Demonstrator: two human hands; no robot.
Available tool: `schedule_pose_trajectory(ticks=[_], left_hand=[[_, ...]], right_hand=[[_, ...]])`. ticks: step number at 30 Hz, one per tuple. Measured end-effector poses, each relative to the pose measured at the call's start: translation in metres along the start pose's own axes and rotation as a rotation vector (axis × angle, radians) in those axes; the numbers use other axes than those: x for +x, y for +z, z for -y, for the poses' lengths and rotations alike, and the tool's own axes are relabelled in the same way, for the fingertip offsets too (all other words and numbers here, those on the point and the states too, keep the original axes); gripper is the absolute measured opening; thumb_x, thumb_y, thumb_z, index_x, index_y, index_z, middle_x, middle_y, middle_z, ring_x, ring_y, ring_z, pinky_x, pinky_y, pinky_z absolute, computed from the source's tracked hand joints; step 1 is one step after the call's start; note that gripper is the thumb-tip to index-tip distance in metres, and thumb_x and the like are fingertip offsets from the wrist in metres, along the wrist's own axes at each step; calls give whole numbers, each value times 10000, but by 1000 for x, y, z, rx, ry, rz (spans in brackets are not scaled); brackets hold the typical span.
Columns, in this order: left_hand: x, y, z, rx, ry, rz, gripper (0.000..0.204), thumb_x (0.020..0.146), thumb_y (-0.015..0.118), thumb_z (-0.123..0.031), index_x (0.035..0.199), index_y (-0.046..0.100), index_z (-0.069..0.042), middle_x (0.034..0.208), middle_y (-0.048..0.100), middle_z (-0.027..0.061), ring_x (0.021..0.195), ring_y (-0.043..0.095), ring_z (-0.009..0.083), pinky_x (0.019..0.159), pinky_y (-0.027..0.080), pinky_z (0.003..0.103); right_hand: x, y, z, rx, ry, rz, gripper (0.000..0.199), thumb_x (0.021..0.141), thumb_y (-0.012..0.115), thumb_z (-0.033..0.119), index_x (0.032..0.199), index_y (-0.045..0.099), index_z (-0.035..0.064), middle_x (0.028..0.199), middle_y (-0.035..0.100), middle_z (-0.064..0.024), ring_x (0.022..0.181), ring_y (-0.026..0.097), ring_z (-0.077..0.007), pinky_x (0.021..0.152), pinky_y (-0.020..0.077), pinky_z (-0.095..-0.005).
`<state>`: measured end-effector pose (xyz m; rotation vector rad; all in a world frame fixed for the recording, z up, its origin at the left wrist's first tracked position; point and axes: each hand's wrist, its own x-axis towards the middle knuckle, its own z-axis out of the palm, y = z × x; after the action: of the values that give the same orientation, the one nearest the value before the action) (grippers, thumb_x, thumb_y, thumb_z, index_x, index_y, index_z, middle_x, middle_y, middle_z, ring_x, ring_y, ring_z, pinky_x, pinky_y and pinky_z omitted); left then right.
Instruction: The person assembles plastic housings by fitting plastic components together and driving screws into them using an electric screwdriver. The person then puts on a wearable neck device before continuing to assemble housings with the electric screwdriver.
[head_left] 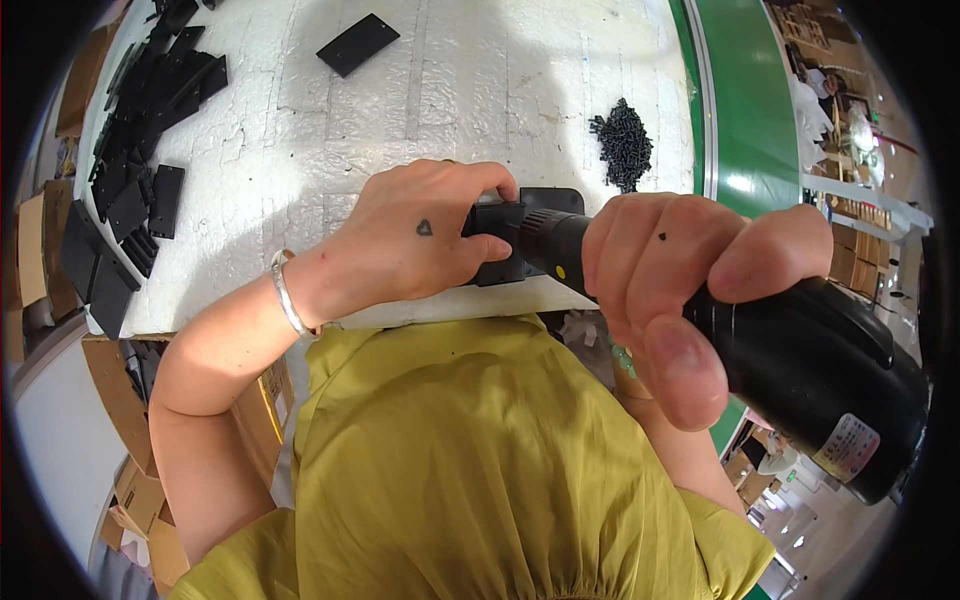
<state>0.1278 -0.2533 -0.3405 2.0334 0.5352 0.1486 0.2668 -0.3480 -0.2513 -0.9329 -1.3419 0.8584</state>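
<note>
Bright white light makes the wrinkled tabletop glint, with a greyer shaded area on its right side. Soft highlights lie on the black electric screwdriver, and glare spots the green surface. Straight edges curve toward the dark round rim, where the boxes at right look small and soft.

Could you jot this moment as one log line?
left hand: holding black part | right hand: gripping black tool, tip at part | table: small black pieces, black plates
</note>
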Motion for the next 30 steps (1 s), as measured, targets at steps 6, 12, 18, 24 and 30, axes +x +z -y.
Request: schedule_pose_trajectory(ticks=[6, 12, 18, 24, 30], left_hand=[[1, -1, -1, 22, -28, -2, 305, 762, 668, -235, 1016, 575, -93, 839, 633, 101, 852, 584, 293, 731, 444, 392], [2, 2, 0, 40, 15, -50, 314, 750, 677, -241, 1009, 579, -93, 852, 641, 101, 869, 591, 292, 729, 449, 392], [1, 4, 4, 49, 11, -56, 312, 749, 677, -241, 1005, 577, -93, 845, 640, 100, 865, 591, 293, 725, 450, 392], [1, 5, 5, 22, 39, -62, 303, 741, 677, -235, 983, 573, -86, 832, 638, 93, 854, 592, 293, 709, 450, 401], [-1, 4, 5, 0, 39, -74, 274, 727, 664, -203, 943, 578, -59, 802, 635, 112, 809, 602, 306, 681, 449, 410]], right_hand=[[4, 7, 6, -63, 95, 17, 325, 750, 632, 30, 891, 359, 134, 562, 460, -17, 445, 426, -140, 487, 365, -298], [7, 5, 1, -79, 53, 52, 317, 752, 631, 22, 883, 362, 126, 564, 456, -19, 444, 419, -139, 485, 361, -297], [5, 12, -2, -50, 65, -43, 311, 754, 624, 20, 902, 372, 124, 549, 446, -12, 438, 403, -126, 473, 354, -282], [5, 8, 2, -92, 70, 21, 323, 752, 600, 8, 967, 388, 124, 574, 456, -1, 440, 405, -119, 471, 351, -277], [7, 2, -12, -13, -43, 115, 329, 730, 565, 9, 960, 363, 130, 580, 459, 3, 438, 415, -117, 475, 358, -273]])
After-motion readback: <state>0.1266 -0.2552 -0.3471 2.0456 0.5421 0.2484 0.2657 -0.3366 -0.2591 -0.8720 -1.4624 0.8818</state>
